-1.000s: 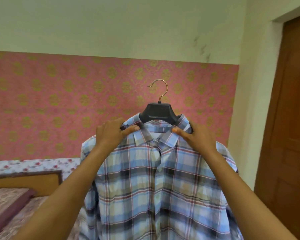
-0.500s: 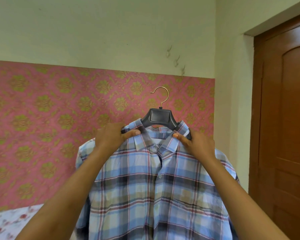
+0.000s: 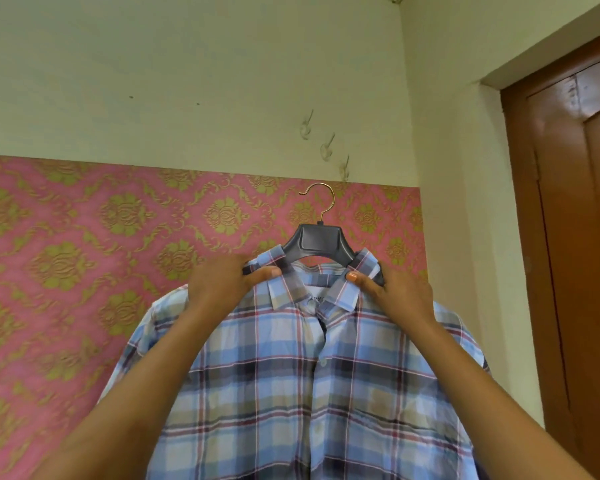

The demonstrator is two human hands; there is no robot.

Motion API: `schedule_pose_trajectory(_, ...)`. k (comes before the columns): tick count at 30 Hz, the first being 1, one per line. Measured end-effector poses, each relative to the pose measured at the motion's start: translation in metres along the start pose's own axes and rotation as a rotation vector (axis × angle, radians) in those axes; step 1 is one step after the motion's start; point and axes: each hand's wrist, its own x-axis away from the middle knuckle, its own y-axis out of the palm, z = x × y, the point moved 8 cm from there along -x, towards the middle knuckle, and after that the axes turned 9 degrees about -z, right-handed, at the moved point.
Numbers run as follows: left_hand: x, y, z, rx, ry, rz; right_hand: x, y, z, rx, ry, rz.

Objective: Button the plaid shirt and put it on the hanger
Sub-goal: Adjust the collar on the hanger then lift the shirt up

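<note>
The blue plaid shirt (image 3: 291,375) hangs on a dark plastic hanger (image 3: 317,242) with a gold metal hook, held up in front of me. Its front is buttoned down the placket. My left hand (image 3: 222,285) grips the hanger's left shoulder through the collar, thumb on top. My right hand (image 3: 395,292) grips the right shoulder the same way, thumb pressing the collar. The hanger's arms are hidden inside the shirt.
Three clear wall hooks (image 3: 326,148) are stuck on the cream wall just above and right of the hanger's hook. Pink and gold wallpaper (image 3: 84,254) covers the lower wall. A brown wooden door (image 3: 575,237) stands at the right past the corner.
I have lifted the shirt on the hanger and carried it closer to the wall. The view has tilted up; the bed has left the frame and the wall hooks look nearer.
</note>
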Motion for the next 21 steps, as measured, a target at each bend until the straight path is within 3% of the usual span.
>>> schedule_pose_trajectory(4,-0.054,0.027,0.004,-0.015,-0.028,0.066,-0.061,0.022,0.030,-0.044,-0.088,0.063)
schedule_pose_trajectory(10,-0.144,0.049,0.010,0.034,-0.033,0.141,-0.162,0.028,0.065,0.097,-0.128,0.174)
schedule_pose_trajectory(21,-0.303,0.017,0.027,-0.269,-0.010,0.374,-0.329,0.011,0.075,0.098,-0.216,0.297)
